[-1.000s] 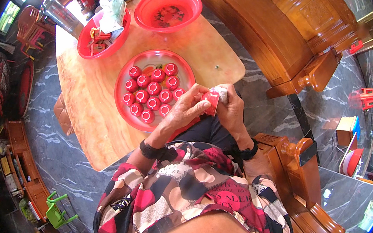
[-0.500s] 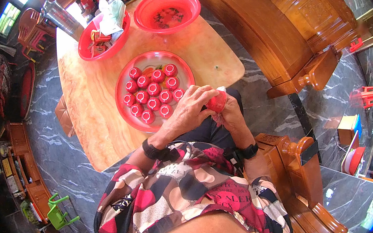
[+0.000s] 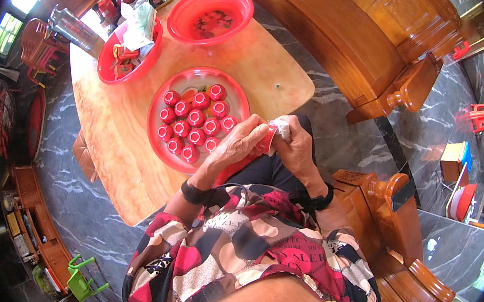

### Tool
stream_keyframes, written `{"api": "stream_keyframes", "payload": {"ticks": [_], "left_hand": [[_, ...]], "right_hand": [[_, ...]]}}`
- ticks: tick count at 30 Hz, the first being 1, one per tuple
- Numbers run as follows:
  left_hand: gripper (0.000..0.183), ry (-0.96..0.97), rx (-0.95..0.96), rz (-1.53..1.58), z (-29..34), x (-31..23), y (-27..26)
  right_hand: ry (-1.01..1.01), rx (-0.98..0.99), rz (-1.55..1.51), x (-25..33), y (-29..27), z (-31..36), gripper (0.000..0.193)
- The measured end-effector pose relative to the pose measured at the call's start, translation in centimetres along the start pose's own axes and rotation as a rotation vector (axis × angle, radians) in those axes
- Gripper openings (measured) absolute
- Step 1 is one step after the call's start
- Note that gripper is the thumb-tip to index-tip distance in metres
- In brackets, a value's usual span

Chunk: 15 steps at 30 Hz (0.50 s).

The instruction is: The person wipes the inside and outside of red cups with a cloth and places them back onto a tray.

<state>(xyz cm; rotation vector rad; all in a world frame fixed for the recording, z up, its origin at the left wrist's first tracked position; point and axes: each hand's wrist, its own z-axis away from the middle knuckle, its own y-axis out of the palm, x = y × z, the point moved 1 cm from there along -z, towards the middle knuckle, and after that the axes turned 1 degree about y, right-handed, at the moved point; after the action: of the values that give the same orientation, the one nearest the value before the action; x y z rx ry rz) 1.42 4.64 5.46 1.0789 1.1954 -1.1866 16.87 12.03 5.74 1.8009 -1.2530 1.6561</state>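
A red cup point(image 3: 267, 142) with a pale inside is tilted between my two hands, just past the table's near right edge. My left hand point(image 3: 243, 141) grips it from the left, fingers wrapped round its side. My right hand point(image 3: 296, 149) is closed on a white cloth point(image 3: 282, 128) pushed against the cup's mouth; how far the cloth goes in is hidden. To the left, several red cups point(image 3: 197, 117) stand upside down in rows on a large round red-rimmed tray point(image 3: 154, 137).
On the pale wooden table point(image 3: 113, 152) are a red basin point(image 3: 242, 10) with a patterned bottom and a red tub point(image 3: 104, 66) holding packets and a bag. A clear jug point(image 3: 73, 27) stands at the far left. A carved wooden bench point(image 3: 336, 43) runs along the right.
The cup has turned in my hands, from upright with its side showing to tilted with its mouth toward my right hand. Both hands have shifted slightly left.
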Motion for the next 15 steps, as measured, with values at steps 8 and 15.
{"api": "stream_keyframes", "payload": {"ticks": [8, 15], "left_hand": [[0.044, -0.253, 0.000, 0.239, 0.5, 0.9, 0.2], [0.036, 0.124, -0.123, 0.017, -0.2, 1.2, 0.1]], "right_hand": [[-0.581, -0.011, 0.441, 1.5, -0.3, -1.0, 0.044], [-0.055, -0.052, 0.004, 0.8, 0.9, -1.4, 0.029]]}}
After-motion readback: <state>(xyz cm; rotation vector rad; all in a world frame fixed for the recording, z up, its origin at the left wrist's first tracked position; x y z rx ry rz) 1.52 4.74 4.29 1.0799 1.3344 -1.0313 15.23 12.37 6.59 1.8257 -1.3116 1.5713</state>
